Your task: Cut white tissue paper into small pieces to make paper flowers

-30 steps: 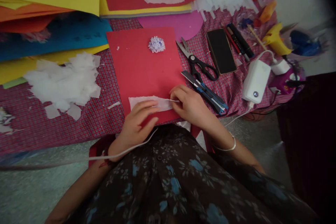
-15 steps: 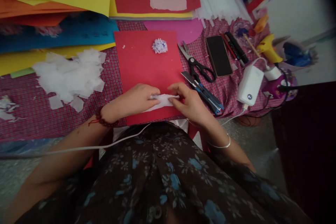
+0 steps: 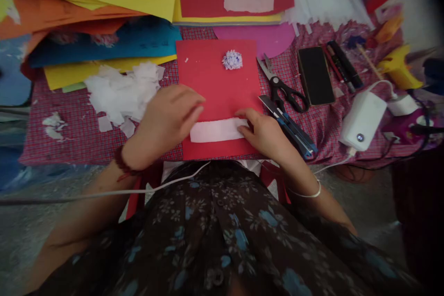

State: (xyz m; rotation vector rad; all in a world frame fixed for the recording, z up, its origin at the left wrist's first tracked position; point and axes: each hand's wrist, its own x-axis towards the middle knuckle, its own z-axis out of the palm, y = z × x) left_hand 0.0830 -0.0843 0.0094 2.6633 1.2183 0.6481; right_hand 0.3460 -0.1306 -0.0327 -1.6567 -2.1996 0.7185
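We're seeing the paper strip [image 3: 215, 131] lying on the near part of the card [image 3: 211, 88], left hand [image 3: 166, 120] near its left end, right hand [image 3: 262, 132] at its right. We're noting the paper ball [image 3: 232, 59] behind, scrap pile [image 3: 120, 95] left, scissors [image 3: 275, 80] right, then phone [image 3: 316, 75], power bank [image 3: 363, 120]; beside that, blurry, we're probably seeing an adapter [image 3: 402, 105].

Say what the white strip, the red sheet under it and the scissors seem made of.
White strip: probably thin paper or tissue, matte, edges slightly uneven.
Red sheet: likely card or thick paper, matte, flat, evenly coloured.
Scissors: grey blades, likely steel, metallic-looking; black handles, probably plastic, smooth.
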